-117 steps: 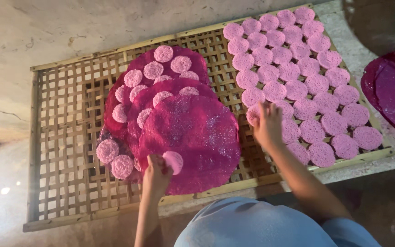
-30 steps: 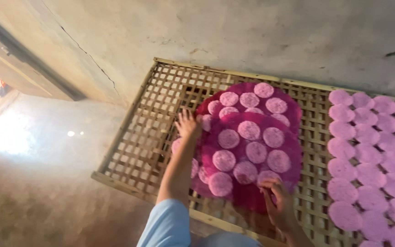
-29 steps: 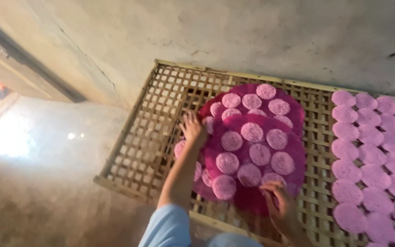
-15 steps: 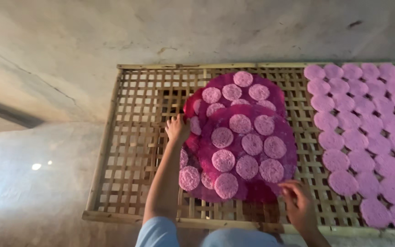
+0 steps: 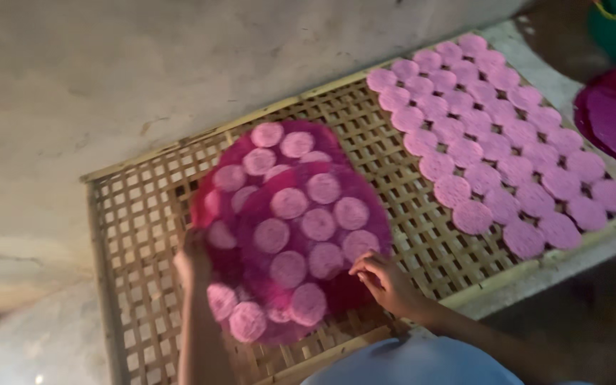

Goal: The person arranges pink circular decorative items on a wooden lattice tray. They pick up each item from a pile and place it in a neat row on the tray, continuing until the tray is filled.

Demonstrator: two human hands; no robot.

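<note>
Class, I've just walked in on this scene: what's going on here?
A person crouches over a bamboo lattice tray. The left hand touches the left edge of a stack of dark pink round mats dotted with pale pink discs. The right hand rests on the stack's near right edge. To the right, more discs lie in rows directly on the tray.

No packages, labels, signs or screens appear in this view; nothing printed or boxed lies anywhere in it. Nothing wrapped or lettered stands near either hand
</note>
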